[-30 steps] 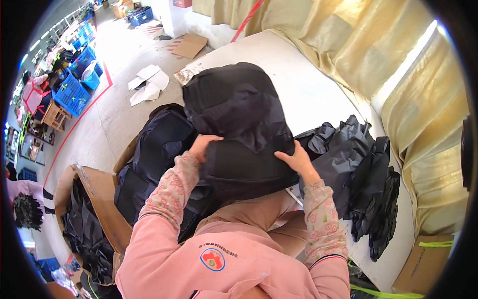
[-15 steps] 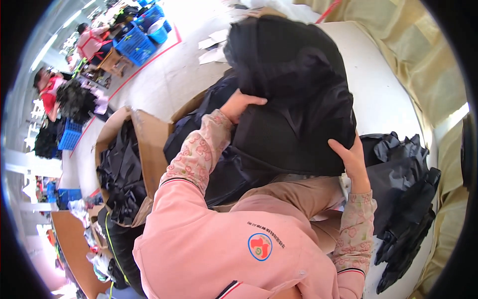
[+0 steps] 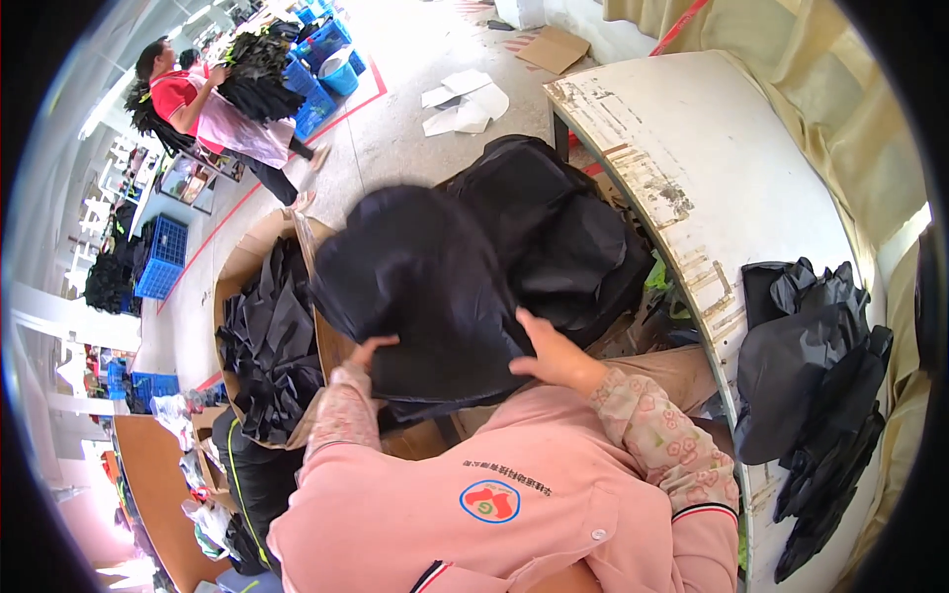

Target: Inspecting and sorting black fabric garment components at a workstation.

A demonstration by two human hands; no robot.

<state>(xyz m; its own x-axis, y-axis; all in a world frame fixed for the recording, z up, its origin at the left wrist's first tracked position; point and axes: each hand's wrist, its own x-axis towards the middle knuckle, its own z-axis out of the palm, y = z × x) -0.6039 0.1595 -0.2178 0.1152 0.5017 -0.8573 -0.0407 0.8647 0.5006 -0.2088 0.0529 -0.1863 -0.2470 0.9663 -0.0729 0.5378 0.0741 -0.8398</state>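
White table is curving along the right side, its near edge chipped and stained; a heap of black bags is lying on its lower end. Open cardboard box is standing on the floor at the left, loosely filled with crumpled black pieces. A second dark pile is sitting between box and table, just behind the hands.

Black folded bundle is being held up in front of the chest, over the gap between the box and the dark pile, its lower edge sagging toward the lap. Left hand is gripping the lower left edge, fingers curled up under the fabric. Right hand is pressing against the lower right edge, fingers close together and tucked against the cloth, thumb side mostly hidden.

Another person in a red top is carrying black material far off, well apart.

Risk, as judged: the bundle is slick-looking and limp, being held only at its bottom edge; the top could be flopping over or layers sliding out, spilling onto the floor beside the box.
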